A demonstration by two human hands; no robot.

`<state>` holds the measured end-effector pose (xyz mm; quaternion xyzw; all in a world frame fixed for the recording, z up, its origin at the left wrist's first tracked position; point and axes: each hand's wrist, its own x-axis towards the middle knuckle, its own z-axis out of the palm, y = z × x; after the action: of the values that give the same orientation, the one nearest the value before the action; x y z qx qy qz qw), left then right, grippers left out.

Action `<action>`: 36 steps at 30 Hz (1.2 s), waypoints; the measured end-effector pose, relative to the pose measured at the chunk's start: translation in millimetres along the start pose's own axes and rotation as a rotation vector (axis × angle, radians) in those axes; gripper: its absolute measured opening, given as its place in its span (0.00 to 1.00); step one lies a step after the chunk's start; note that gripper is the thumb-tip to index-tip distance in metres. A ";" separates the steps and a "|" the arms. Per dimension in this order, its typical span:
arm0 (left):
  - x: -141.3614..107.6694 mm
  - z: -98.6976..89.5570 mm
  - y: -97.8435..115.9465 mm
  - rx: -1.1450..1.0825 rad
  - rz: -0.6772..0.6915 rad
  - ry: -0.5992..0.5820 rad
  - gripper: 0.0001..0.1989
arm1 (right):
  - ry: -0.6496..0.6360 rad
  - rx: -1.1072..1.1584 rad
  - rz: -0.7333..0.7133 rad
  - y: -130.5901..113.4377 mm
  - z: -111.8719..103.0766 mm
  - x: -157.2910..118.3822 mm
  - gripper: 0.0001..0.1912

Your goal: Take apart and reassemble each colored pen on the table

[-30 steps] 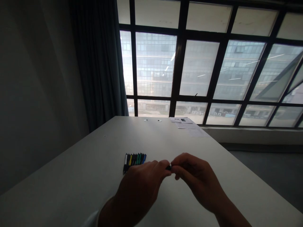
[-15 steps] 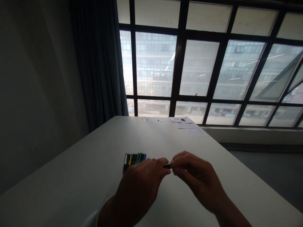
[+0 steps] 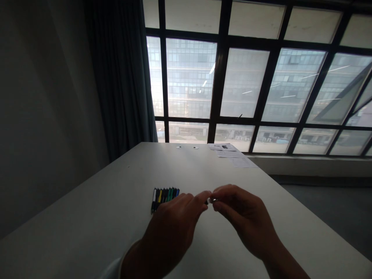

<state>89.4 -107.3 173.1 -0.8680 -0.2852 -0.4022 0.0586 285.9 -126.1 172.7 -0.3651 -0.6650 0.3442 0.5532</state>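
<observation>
Pinching a small, glossy-looking black-and-white piece (image 3: 208,200) (mostly hidden, full shape unclear) at lower centre of the frame, the left hand (image 3: 176,217) and right hand (image 3: 245,213) nearly meet. Its visible part runs left to right between them; the left hand is nearer the row of slim, multicoloured pens (image 3: 164,195) on the flat white desk (image 3: 87,217).

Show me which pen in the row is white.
The leftmost pen: its barrel looks white, while the other pens show black, yellow, green or blue.

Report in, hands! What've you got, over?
Left hand, right hand: both pinching small dark-and-pale piece. Pen row: on table, partly hidden by left hand.
</observation>
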 end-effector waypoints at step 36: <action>-81.8 114.7 -28.6 -1.736 -1.326 -0.073 0.14 | -0.274 -0.722 0.256 145.0 -43.5 -72.2 0.15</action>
<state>108.1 -82.1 32.8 -0.2987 -0.3170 -0.3921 -0.8103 352.8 -114.3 19.3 -0.5665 -0.7598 0.2001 0.2485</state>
